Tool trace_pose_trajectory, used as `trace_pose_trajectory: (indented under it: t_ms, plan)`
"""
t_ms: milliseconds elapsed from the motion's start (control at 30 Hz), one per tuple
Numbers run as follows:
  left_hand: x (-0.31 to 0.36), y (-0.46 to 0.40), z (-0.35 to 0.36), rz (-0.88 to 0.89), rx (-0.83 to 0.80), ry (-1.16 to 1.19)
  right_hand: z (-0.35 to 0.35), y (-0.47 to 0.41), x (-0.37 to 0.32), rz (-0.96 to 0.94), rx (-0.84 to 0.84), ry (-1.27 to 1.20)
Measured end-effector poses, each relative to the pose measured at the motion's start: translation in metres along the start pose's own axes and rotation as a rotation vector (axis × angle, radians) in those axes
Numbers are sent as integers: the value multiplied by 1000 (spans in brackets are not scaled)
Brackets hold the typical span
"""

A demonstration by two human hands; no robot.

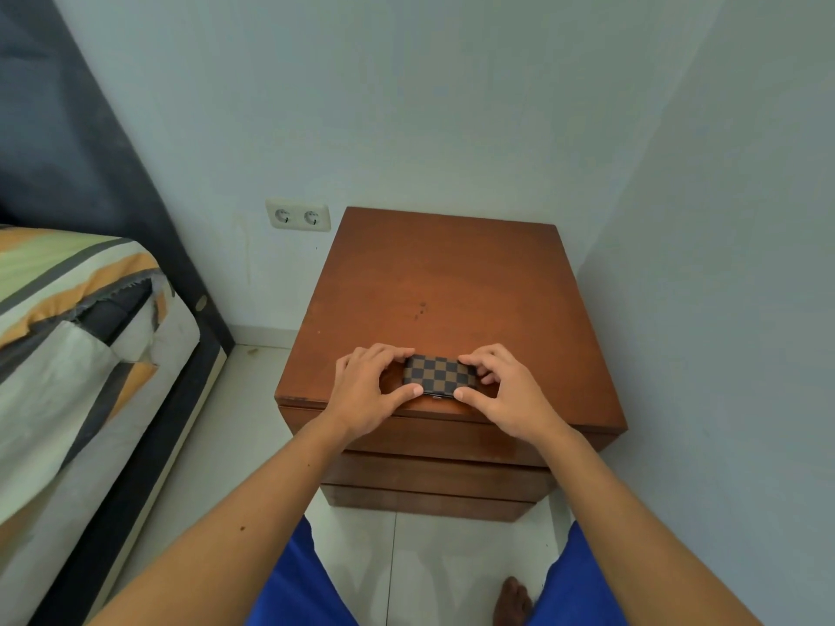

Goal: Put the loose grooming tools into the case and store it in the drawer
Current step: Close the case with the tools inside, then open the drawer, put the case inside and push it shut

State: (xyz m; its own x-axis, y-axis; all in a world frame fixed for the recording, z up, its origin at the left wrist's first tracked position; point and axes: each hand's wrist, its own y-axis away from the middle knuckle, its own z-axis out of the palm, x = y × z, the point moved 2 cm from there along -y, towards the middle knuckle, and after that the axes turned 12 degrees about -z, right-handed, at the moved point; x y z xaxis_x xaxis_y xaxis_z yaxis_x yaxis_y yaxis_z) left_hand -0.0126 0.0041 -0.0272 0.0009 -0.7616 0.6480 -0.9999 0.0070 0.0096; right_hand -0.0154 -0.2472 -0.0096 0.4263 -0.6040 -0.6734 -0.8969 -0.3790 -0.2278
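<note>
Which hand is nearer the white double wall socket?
Left. The left hand grips the checkered brown case on the side facing the white double wall socket; the right hand holds the far end.

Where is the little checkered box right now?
The checkered case lies closed on the wooden nightstand, near its front edge, low in the head view, held between the left hand and the right hand.

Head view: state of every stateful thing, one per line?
case: closed, flat on nightstand top near front edge, held at both ends
left hand: gripping case's left end
right hand: gripping case's right end
nightstand drawers: all shut
wall socket: nothing plugged in
</note>
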Motion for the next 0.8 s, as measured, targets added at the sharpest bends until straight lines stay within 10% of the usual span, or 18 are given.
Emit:
trace_pose_trajectory:
  t_ms: [533, 633, 800]
  plan:
    - [-28, 29, -30, 48, 147, -196, -16, 37, 1, 60, 110, 158]
    - [-62, 41, -44, -176, 327, -194, -34, 70, 22, 265, 344, 306]
    - [-86, 52, -38, -435, 183, 192, -32, 116, 47, 646, 511, 52]
